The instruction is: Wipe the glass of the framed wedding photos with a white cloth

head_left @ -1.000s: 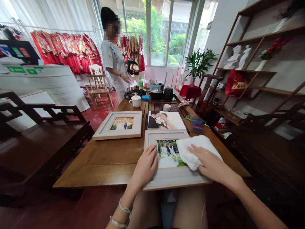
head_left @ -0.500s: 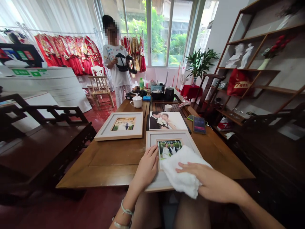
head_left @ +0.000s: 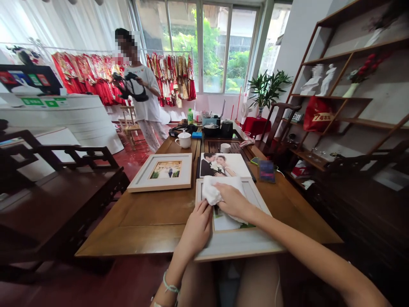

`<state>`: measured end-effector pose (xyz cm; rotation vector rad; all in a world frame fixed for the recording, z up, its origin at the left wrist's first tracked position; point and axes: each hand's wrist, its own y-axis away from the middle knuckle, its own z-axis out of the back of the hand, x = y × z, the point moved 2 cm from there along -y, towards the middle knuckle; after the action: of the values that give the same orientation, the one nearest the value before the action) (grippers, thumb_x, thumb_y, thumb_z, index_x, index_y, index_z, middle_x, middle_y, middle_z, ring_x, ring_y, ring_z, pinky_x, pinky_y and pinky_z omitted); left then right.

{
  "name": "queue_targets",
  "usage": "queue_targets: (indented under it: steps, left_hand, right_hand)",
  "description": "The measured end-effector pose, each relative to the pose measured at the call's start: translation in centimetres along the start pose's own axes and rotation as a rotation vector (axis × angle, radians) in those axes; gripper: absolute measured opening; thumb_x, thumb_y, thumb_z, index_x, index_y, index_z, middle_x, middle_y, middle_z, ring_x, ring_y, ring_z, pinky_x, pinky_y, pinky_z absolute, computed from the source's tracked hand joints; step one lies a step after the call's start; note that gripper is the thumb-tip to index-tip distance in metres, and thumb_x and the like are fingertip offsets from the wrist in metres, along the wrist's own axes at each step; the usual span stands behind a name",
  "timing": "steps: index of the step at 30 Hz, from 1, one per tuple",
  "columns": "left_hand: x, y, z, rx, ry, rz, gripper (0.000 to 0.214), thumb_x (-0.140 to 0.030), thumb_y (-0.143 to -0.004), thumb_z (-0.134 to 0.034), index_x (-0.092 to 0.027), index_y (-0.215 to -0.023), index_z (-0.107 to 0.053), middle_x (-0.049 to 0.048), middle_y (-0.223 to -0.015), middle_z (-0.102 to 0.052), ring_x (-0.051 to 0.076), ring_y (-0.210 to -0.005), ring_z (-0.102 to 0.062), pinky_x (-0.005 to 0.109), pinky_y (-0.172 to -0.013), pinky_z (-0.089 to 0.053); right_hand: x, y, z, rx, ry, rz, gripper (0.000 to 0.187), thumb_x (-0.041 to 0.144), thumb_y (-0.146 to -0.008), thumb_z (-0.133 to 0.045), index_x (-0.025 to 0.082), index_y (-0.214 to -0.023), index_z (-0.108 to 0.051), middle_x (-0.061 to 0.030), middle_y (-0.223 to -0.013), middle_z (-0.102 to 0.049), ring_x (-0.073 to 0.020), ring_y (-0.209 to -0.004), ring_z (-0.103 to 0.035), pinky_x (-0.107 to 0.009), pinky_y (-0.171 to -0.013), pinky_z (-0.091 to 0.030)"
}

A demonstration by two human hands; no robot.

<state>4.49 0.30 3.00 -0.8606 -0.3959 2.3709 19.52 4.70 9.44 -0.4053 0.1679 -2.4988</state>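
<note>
Bridal studio: gown rack (head_left: 86, 76), wedding portraits (head_left: 238, 244)

The right hand (head_left: 234, 200) lies palm-down on a bunched white cloth (head_left: 212, 192) over the far part of the near picture frame (head_left: 236, 244), covering the top of its photo. The left hand (head_left: 195, 228) rests flat on that frame's left edge. Just beyond the frame lies an unframed wedding print (head_left: 223, 165). Beyond it to the left lies a second framed photo (head_left: 162, 172).

photo (head_left: 231, 221) half hidden by cloth (head_left: 217, 189), right hand (head_left: 233, 200)
</note>
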Motion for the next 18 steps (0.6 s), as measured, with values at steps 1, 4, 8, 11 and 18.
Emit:
queue_targets:
  steps: [1,4,8,11,18]
  left_hand:
    - [-0.1,-0.1,0.1,0.001,-0.001,-0.002,0.042,-0.009,-0.093,-0.038,-0.018,-0.131,-0.053,0.0128,-0.139,-0.05,0.027,-0.136,-0.038,0.05,-0.113,-0.037]
    - [-0.3,-0.1,0.2,0.005,0.002,-0.002,0.04,-0.01,-0.093,-0.039,-0.018,-0.129,-0.055,0.0126,-0.136,-0.052,0.027,-0.135,-0.039,0.05,-0.113,-0.037]
    - [-0.3,-0.1,0.2,0.029,-0.005,0.026,0.039,-0.012,-0.094,-0.038,-0.017,-0.13,-0.054,0.0123,-0.136,-0.053,0.026,-0.132,-0.043,0.047,-0.113,-0.037]
    - [-0.2,0.0,0.1,0.025,-0.022,0.048,0.042,-0.014,-0.095,-0.037,-0.013,-0.135,-0.049,0.0128,-0.142,-0.048,0.026,-0.134,-0.04,0.046,-0.115,-0.035]
    - [-0.1,0.0,0.1,0.018,-0.037,0.069,0.042,-0.017,-0.096,-0.036,-0.014,-0.135,-0.051,0.0117,-0.143,-0.049,0.025,-0.135,-0.04,0.045,-0.114,-0.037]
  right_hand:
    - [0.4,-0.6,-0.4,0.011,-0.011,0.041,0.051,0.009,-0.075,-0.047,0.01,-0.125,-0.056,-0.0145,-0.135,-0.057,-0.0225,-0.127,-0.05,-0.032,-0.107,-0.036]
    - [0.5,-1.2,-1.1,0.051,-0.022,0.128,0.061,0.004,-0.07,-0.049,0.008,-0.131,-0.052,-0.0145,-0.139,-0.054,-0.0193,-0.133,-0.043,-0.028,-0.109,-0.033]
    - [-1.5,0.8,-0.4,0.079,0.02,0.108,0.065,-0.001,-0.068,-0.046,0.005,-0.132,-0.051,-0.0209,-0.137,-0.054,-0.0266,-0.137,-0.038,-0.04,-0.109,-0.036]
    - [-4.1,3.4,0.9,0.112,0.132,0.002,0.07,-0.004,-0.067,-0.044,0.006,-0.136,-0.048,-0.0215,-0.138,-0.053,-0.0298,-0.138,-0.036,-0.048,-0.109,-0.035]
    - [-8.5,7.9,3.5,0.092,0.327,-0.226,0.065,-0.001,-0.07,-0.043,0.0,-0.135,-0.047,-0.0235,-0.141,-0.048,-0.0327,-0.137,-0.036,-0.051,-0.111,-0.032]
